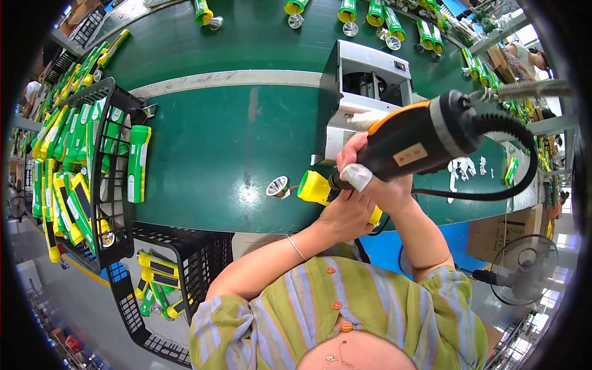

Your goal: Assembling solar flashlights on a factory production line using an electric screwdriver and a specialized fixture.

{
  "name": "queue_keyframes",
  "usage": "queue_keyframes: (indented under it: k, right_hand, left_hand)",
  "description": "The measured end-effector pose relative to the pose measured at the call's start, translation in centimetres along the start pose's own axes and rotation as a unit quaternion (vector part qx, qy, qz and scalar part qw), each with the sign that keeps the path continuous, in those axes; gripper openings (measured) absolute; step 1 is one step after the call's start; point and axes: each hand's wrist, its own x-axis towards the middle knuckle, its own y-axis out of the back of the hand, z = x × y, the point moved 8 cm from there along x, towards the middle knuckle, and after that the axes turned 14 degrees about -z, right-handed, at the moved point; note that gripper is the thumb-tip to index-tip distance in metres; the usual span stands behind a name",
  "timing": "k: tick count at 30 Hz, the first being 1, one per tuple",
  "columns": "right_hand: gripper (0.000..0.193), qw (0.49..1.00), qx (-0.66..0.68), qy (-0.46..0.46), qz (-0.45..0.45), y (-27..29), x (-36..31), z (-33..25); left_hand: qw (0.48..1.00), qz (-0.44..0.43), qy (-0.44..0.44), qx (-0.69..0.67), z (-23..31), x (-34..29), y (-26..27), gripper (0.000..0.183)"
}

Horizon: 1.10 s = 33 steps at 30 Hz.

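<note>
My right hand (pixel 385 188), with white tape round a finger, is closed round a black and orange electric screwdriver (pixel 401 139). The tool slants down to the left, its nose at a yellow flashlight body (pixel 315 188). My left hand (pixel 346 216) grips that flashlight near the table's front edge, mostly covering it. The driver's tip is hidden by the flashlight and my fingers. Just left of the flashlight's open end lies a silver reflector (pixel 277 187), joined to it by a thin red wire.
A black crate (pixel 111 179) full of green and yellow flashlights stands at the left, one flashlight (pixel 139 163) beside it. Behind my hands is a grey machine (pixel 370 86). More flashlights with hanging reflectors line the far side. A lower crate (pixel 203 259) and a fan (pixel 524 269) flank me.
</note>
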Motion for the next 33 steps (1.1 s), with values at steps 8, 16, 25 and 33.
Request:
queue_keyframes:
  k: [8,16,25,33]
  right_hand:
    - [0.018,0.988,-0.029,-0.124,-0.090,-1.3,0.0,1.5]
    - [0.018,0.990,-0.015,-0.118,-0.080,-1.4,-0.3,1.1]
    - [0.023,0.983,-0.054,0.164,0.063,4.2,-2.1,-8.1]
    - [0.023,0.988,-0.118,0.101,0.027,3.9,-0.8,-6.3]
  left_hand:
    - [0.996,0.029,0.005,-0.088,-0.7,-0.1,1.1,0.040]
    - [0.996,0.053,0.004,-0.075,-0.5,-0.2,1.6,0.040]
    - [0.998,0.001,0.004,0.057,0.1,0.1,2.1,0.051]
    - [0.998,0.019,0.000,0.054,0.6,0.3,2.5,0.053]
